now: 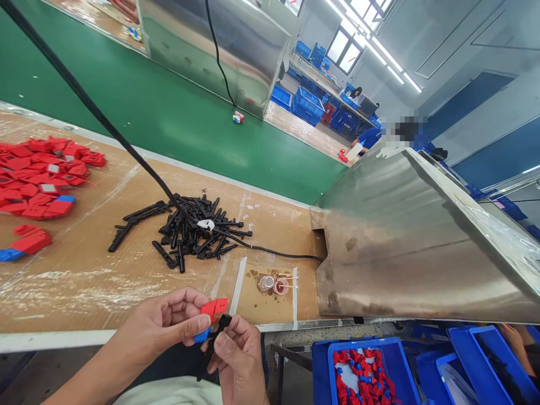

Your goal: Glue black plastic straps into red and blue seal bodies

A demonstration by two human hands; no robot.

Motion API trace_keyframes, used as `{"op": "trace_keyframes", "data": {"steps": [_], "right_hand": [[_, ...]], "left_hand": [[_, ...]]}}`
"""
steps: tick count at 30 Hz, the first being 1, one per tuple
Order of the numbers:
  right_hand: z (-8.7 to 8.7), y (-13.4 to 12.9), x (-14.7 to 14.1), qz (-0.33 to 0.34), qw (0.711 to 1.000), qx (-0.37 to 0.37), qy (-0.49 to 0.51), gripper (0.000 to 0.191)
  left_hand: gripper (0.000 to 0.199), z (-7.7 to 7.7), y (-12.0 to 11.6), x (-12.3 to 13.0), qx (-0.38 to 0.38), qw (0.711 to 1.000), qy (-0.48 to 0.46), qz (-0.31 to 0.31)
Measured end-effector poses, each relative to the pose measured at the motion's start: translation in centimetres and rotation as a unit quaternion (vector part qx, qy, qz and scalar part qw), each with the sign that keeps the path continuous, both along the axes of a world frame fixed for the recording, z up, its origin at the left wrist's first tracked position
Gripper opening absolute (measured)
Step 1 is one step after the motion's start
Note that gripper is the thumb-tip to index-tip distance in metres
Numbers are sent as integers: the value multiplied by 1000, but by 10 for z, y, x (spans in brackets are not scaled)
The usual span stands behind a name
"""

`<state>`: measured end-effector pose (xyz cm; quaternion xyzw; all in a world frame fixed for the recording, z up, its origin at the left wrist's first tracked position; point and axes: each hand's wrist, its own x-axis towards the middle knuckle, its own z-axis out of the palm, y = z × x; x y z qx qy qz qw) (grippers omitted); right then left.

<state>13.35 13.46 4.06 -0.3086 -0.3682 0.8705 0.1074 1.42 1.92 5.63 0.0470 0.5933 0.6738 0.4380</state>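
Above the table's front edge, my left hand (179, 318) pinches a red plastic part (214, 307) with a blue end that shows below the thumb. Close beside it, my right hand (240, 354) is closed on a black plastic stick (224, 322). The stick's head sits right by the red part; whether they touch I cannot tell. A heap of similar black sticks (181, 230) lies on the cardboard-covered table. To the far left is a pile of red parts (42, 174), and one red and blue part (29, 243) lies apart from it.
Two small cups (280, 286), one with reddish liquid and thin sticks, stand near the table edge. A black cable (270, 250) crosses the table. At right rises a metal partition (413, 242). Below it, a blue crate (324, 371) holds red and blue parts. Behind runs a green belt (177, 129).
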Motion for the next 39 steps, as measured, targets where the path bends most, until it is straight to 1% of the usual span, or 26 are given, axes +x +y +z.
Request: {"op": "trace_keyframes", "data": {"steps": [3, 6, 11, 15, 19, 24, 26, 30, 34, 37, 39], "right_hand": [[-4, -1, 3, -13, 999, 43, -14, 55], [-10, -2, 7, -14, 996, 81, -33, 57], [-19, -3, 11, -33, 993, 105, -53, 58], [-23, -3, 12, -34, 990, 127, -51, 55], [-28, -4, 14, -36, 989, 134, -49, 55], [-32, -3, 17, -33, 985, 159, -49, 56], [-29, -2, 17, -36, 983, 176, -47, 56], [-22, -1, 17, -16, 978, 200, -54, 58], [-21, -4, 16, -33, 974, 215, -57, 61], [-23, -5, 15, -33, 975, 213, -47, 61], [-23, -4, 15, -21, 977, 206, -45, 61]], "left_hand": [[59, -6, -4, -3, -16, 999, 34, -14], [58, -7, -6, -4, -28, 998, 53, -32], [56, -9, -7, -4, -48, 995, 74, -38], [55, -13, -7, -7, -56, 993, 71, -70], [55, -14, -6, -9, -44, 992, 67, -93], [56, -16, -7, -3, -38, 993, 83, -76], [55, -16, -7, -1, -33, 992, 91, -75], [58, -13, -5, 1, -35, 993, 93, -63], [60, -12, -4, 3, -40, 993, 99, -44], [56, -13, -5, 5, -42, 992, 108, -52], [50, -13, -5, 7, -44, 991, 120, -42]]}}
